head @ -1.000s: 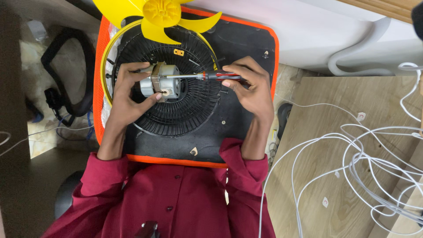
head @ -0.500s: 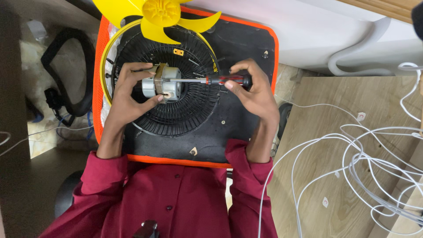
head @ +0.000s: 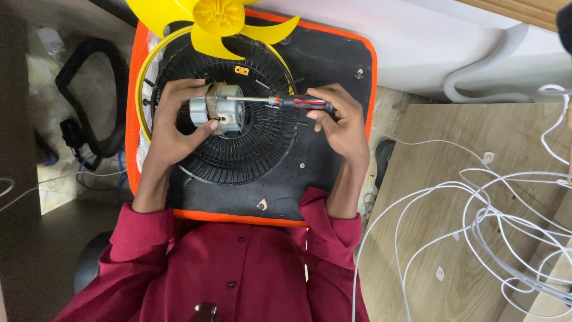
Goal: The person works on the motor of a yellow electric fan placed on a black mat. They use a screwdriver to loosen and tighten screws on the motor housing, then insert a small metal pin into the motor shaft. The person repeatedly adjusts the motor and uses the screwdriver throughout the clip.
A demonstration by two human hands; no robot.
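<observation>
My left hand (head: 173, 122) grips a small grey metal fan motor (head: 215, 107) over the middle of a black wire fan grille (head: 250, 149). My right hand (head: 339, 122) holds a screwdriver (head: 298, 102) with a red and black handle. Its shaft lies level and its tip touches the motor's right side. The grille rests on a black mat with an orange border (head: 333, 65). A yellow fan blade (head: 217, 21) lies at the mat's far edge.
A wooden board (head: 429, 197) with several loops of white cable (head: 506, 220) lies to the right. A white moulded part (head: 476, 59) sits at the back right. A black chair armrest (head: 89, 95) stands at the left. Small screws (head: 261, 204) lie on the mat.
Both hands, with the motor and the screwdriver, have shifted slightly up the grille. The grips are the same.
</observation>
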